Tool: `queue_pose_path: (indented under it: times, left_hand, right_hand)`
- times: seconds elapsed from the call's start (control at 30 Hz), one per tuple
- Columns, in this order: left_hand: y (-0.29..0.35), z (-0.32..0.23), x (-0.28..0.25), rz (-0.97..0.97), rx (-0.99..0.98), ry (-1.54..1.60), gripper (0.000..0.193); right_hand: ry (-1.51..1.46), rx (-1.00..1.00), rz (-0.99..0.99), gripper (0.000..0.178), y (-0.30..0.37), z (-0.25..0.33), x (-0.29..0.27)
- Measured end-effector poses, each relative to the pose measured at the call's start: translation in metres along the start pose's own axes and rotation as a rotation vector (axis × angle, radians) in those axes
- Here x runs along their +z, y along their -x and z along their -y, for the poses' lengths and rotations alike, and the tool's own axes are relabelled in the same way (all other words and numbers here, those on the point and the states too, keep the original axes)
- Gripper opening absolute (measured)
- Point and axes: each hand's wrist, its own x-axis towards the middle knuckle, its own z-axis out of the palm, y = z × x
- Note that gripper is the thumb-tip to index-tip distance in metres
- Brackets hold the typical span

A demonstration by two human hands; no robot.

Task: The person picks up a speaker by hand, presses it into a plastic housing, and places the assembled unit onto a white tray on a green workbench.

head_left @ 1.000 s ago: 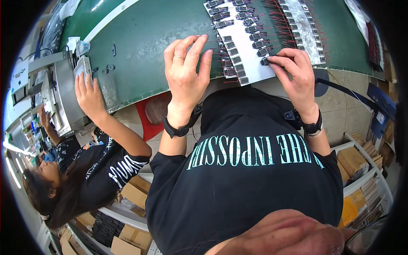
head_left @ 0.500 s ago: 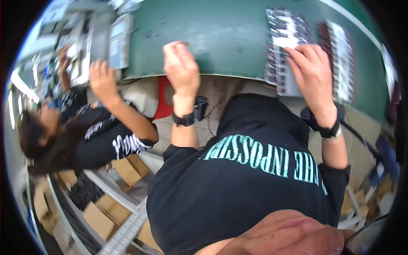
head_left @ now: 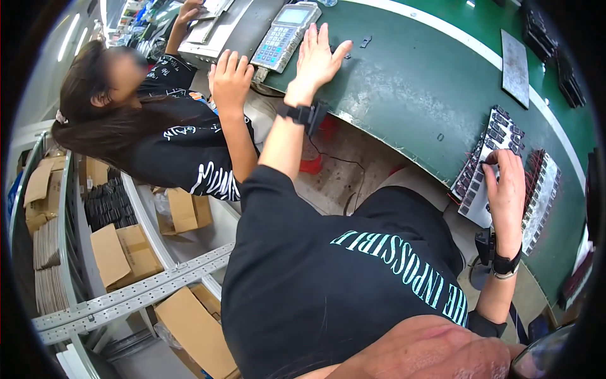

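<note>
A: What's changed?
B: Left hand point(head_left: 315, 60). A second ago it hung beside the white board; now it's far off to the left, fingers spread, nothing seen in it. One loose dark part point(head_left: 365, 42) lies just past its fingertips, to the right.
A: Right hand point(head_left: 508, 183)?
B: Still at the white board point(head_left: 485, 218), thumb and forefinger bent over it. Dark bit at the tips; can't tell if pinched.
A: Meaning?
B: Work now split, my reading: board under the right hand, loose parts by the left.
A: Further out?
B: Second strip point(head_left: 541, 202) just right of the right hand. Grey plate point(head_left: 514, 68) well beyond it. Small ring point(head_left: 440, 137) between the hands.
A: In the way?
B: Keypad device point(head_left: 287, 38) hard by the left hand; co-worker's hand point(head_left: 230, 82) left of that. Right hand hides part of the board.
</note>
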Motion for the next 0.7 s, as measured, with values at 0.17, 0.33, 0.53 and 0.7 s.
queue_pose_path:
  times: [0.17,0.33,0.53,0.7]
  left_hand:
    - [-0.019,-0.009,0.005,0.287,-0.003,-0.055,0.098]
    - [0.004,-0.067,0.015,0.38,0.31,-0.087,0.093]
    - [0.033,-0.124,0.01,0.277,0.549,0.045,0.072]
    - [0.014,-0.154,-0.004,0.074,0.678,-0.045,0.033]
  right_hand:
    - [-0.081,0.012,-0.029,0.021,0.006,0.005,-0.005]
    - [0.005,-0.013,-0.088,0.024,0.019,0.0,-0.013]
    - [-0.528,0.298,-0.183,0.019,0.053,0.012,-0.059]
    - [-0.848,0.394,-0.287,0.016,0.092,0.001,-0.092]
